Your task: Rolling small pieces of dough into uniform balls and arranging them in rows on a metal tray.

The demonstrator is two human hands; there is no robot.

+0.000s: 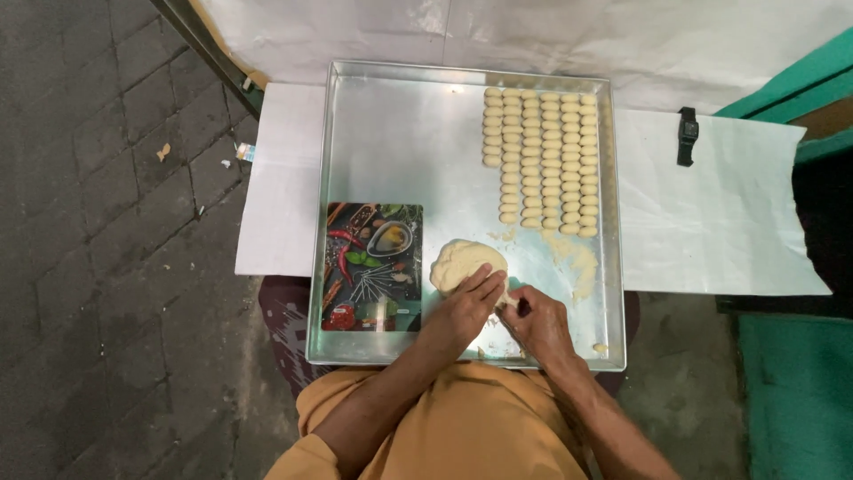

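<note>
Left hand (464, 305) flat, fingers extended, pressing dough lump (459, 261) near tray (400, 133) front edge. Right hand (536, 322) pinching small dough bit (509, 302).

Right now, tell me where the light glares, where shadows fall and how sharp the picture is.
Head view: a small bright glare spot sits on the metal tray near its far rim; soft shadows lie under the left hand and right hand beside the dough lump; the paved floor is dim; the dough rows look sharp.

Single head view, steeply downward, close over tray (409, 133).
</note>
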